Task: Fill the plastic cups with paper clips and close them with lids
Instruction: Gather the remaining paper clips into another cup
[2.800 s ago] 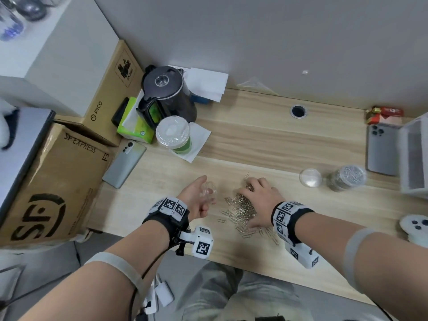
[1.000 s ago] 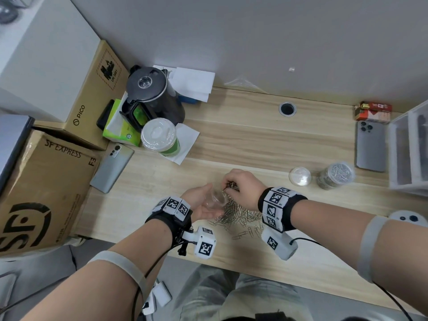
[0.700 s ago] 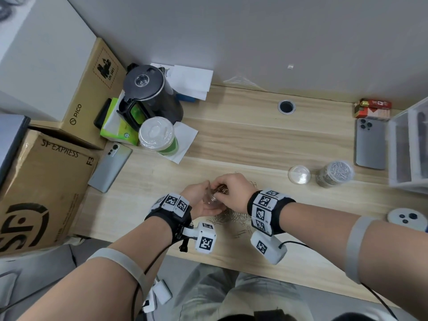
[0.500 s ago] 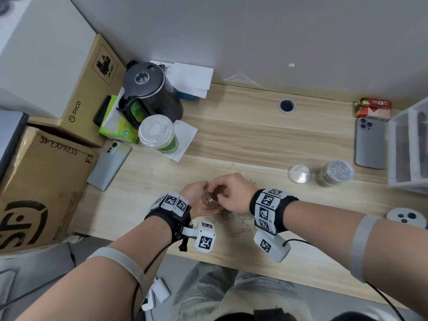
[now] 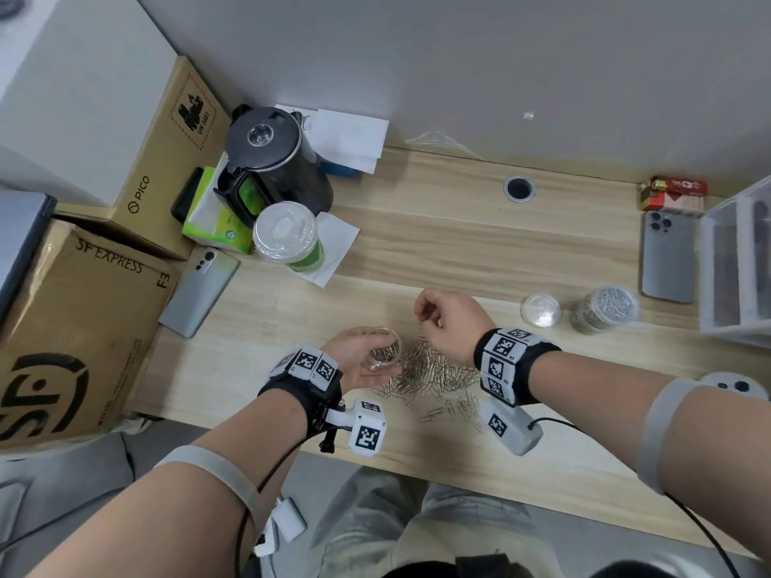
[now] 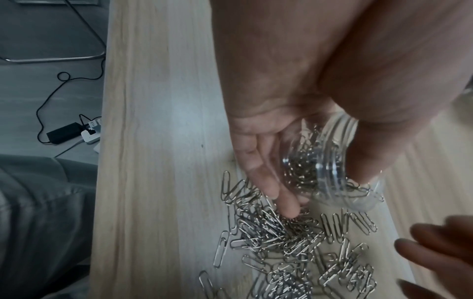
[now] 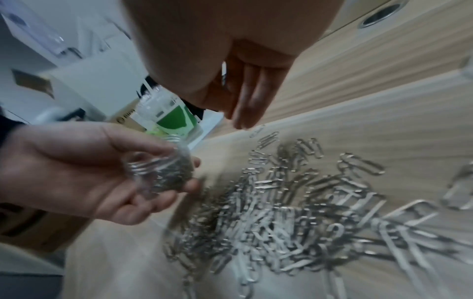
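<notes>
My left hand (image 5: 354,358) grips a small clear plastic cup (image 5: 383,349) partly filled with paper clips; its thumb and fingers (image 6: 263,178) wrap the cup (image 6: 332,168) just above the desk. Right beside it a pile of silver paper clips (image 5: 434,369) lies spread on the wood. My right hand (image 5: 427,317) hovers over the far edge of the pile (image 7: 281,202), fingers curled, pinching a clip or two that dangle below. Farther right stand a loose clear lid (image 5: 541,309) and a cup full of clips (image 5: 605,308).
A green-labelled lidded drink cup (image 5: 288,239), black kettle (image 5: 271,160) and grey phone (image 5: 200,292) sit at the left, by cardboard boxes (image 5: 79,327). At the right are another phone (image 5: 667,256), a clear drawer unit (image 5: 738,260) and a white controller (image 5: 734,385).
My right hand has left the cup's mouth and lifted away to the right over the pile. The cup in my left hand now shows clips inside and sits slightly lower.
</notes>
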{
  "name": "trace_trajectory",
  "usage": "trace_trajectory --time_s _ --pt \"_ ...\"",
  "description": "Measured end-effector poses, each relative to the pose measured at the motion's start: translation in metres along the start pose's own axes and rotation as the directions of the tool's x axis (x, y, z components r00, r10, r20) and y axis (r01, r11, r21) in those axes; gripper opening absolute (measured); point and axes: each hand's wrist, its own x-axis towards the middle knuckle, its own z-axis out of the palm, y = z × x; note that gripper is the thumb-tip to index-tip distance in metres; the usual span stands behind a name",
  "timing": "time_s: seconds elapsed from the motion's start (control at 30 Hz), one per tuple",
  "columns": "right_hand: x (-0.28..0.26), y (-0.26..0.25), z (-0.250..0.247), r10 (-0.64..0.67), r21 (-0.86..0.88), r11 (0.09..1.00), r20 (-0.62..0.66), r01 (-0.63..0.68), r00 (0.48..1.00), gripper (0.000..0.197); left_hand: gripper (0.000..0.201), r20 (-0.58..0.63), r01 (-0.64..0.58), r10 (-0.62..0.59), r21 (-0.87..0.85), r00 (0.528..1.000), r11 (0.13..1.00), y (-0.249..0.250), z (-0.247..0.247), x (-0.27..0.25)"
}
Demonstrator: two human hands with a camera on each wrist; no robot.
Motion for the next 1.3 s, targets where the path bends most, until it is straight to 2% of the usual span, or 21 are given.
trace_trajectory --time_s 0.13,0.23,0.3,0.37,0.43,0.57,0.63,0.7,0.8,0.9,0.97,1.03,1.13,1.23,1.3 --pt "0.013 0.027 0.001 0.080 -0.374 0.926 0.065 -0.050 0.995 0.055 0.035 -0.038 -0.002 0.002 -0.002 0.999 1.000 -0.002 -0.007 -0.004" --pt "0.021 0.030 0.004 0.053 -0.461 0.887 0.128 0.012 0.990 0.076 0.036 -0.065 0.004 -0.003 0.006 0.998 1.000 -0.006 -0.016 -0.007" --pt "0.025 0.026 0.008 0.046 -0.511 0.857 0.190 0.059 0.981 0.081 0.037 -0.085 0.008 -0.008 -0.001 0.996 1.000 -0.009 -0.022 -0.009" --pt "0.026 0.023 0.011 0.041 -0.556 0.825 0.238 0.101 0.970 0.080 0.035 -0.089 0.008 -0.009 -0.003 0.996 1.000 -0.012 -0.026 -0.011" --pt "0.024 0.023 0.015 0.027 -0.554 0.823 0.256 0.124 0.966 0.070 0.033 -0.085 0.005 -0.004 0.003 0.996 1.000 -0.015 -0.029 -0.012" --pt "0.012 0.027 0.020 -0.001 -0.426 0.891 0.347 0.159 0.938 0.044 0.027 -0.073 -0.007 0.008 0.005 0.997 1.000 -0.015 -0.027 -0.014" --pt "0.006 0.028 0.019 -0.012 -0.398 0.901 0.376 0.173 0.927 0.044 0.024 -0.065 -0.009 0.010 0.007 0.998 1.000 -0.014 -0.024 -0.016" --pt "0.001 0.031 0.014 -0.018 -0.409 0.900 0.311 0.150 0.950 0.055 0.026 -0.054 -0.010 0.011 0.020 0.998 1.000 -0.012 -0.022 -0.018" --pt "-0.005 0.037 0.004 0.057 -0.489 0.871 0.194 0.046 0.979 0.084 0.026 -0.033 -0.022 0.024 0.046 0.999 0.999 -0.008 -0.018 -0.021" --pt "-0.014 0.044 -0.003 0.149 -0.598 0.801 0.259 0.037 0.954 0.115 0.022 -0.025 -0.035 0.037 0.056 0.999 0.998 -0.006 -0.018 -0.022" --pt "-0.019 0.050 -0.003 0.171 -0.627 0.776 0.305 0.063 0.937 0.125 0.019 -0.025 -0.040 0.041 0.063 0.999 0.997 -0.007 -0.018 -0.022" --pt "-0.024 0.054 0.002 0.137 -0.592 0.802 0.320 0.085 0.937 0.121 0.016 -0.027 -0.041 0.043 0.072 0.999 0.997 -0.008 -0.018 -0.022" --pt "-0.026 0.054 0.016 0.064 -0.457 0.884 0.323 0.096 0.944 0.104 0.012 -0.029 -0.038 0.041 0.081 0.999 0.996 -0.012 -0.019 -0.022" --pt "-0.024 0.048 0.030 0.032 -0.358 0.930 0.313 0.087 0.949 0.087 0.020 -0.038 -0.030 0.033 0.064 0.999 0.998 -0.016 -0.022 -0.022" --pt "-0.020 0.042 0.038 0.011 -0.331 0.940 0.281 0.086 0.960 0.083 0.024 -0.040 -0.027 0.029 0.049 0.999 0.998 -0.018 -0.024 -0.022"
